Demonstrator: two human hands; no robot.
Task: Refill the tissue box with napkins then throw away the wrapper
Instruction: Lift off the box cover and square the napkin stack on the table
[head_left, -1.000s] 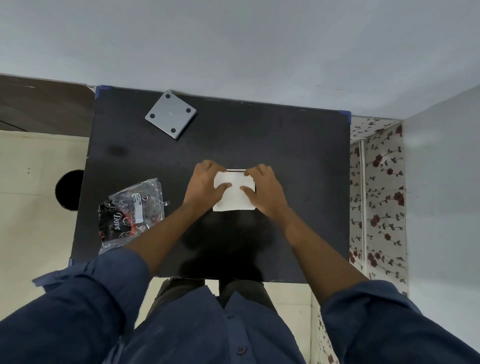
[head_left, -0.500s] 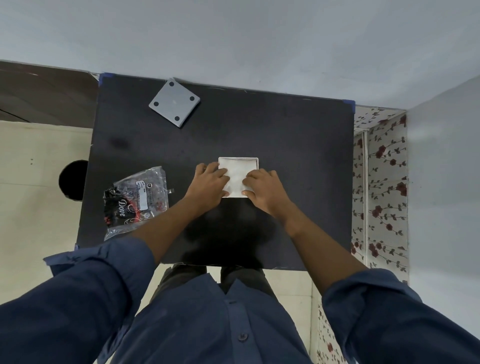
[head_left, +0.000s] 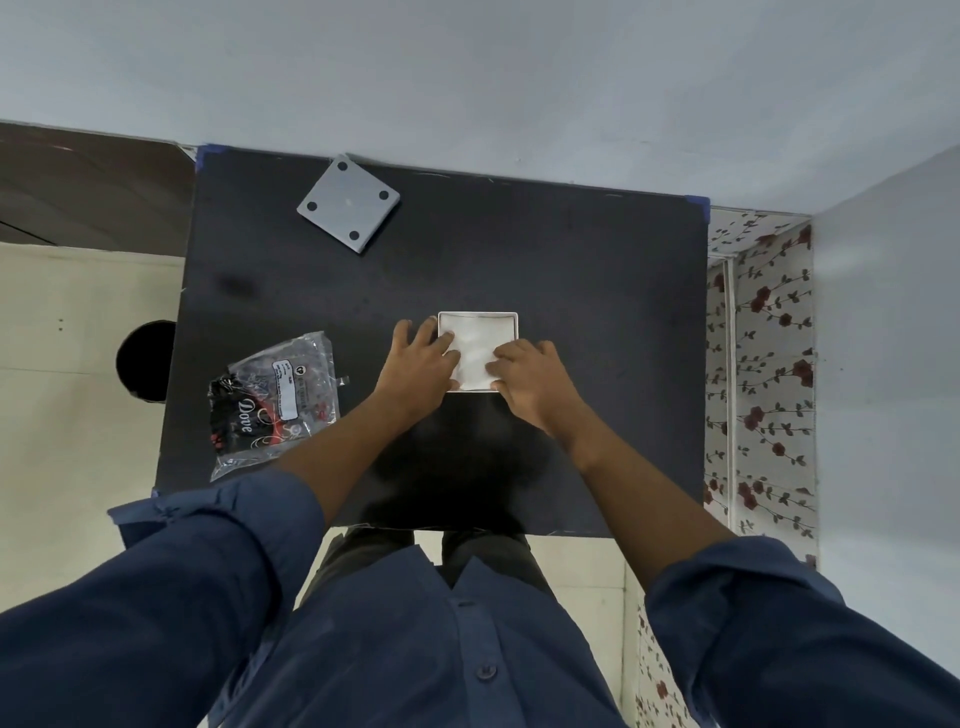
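A square white tissue box (head_left: 514, 318) stands open in the middle of the black table (head_left: 597, 291), with white napkins (head_left: 475, 343) lying inside it. My left hand (head_left: 418, 361) rests on the box's left side, its fingertips pressing down on the napkins. My right hand (head_left: 530, 376) presses on the napkins at the near right corner. The clear plastic wrapper (head_left: 275, 400), printed red and black, lies crumpled near the table's left edge. The grey square lid (head_left: 348, 203) of the box lies underside up at the back left of the table.
A round black bin (head_left: 145, 359) stands on the pale floor just left of the table. A white wall runs along the far side and another on the right, with flowered paper (head_left: 763, 374) beside the table.
The napkins have gone down into the box and lie flat. Both hands have slid back toward me, from gripping the stack's sides to pressing on its near part.
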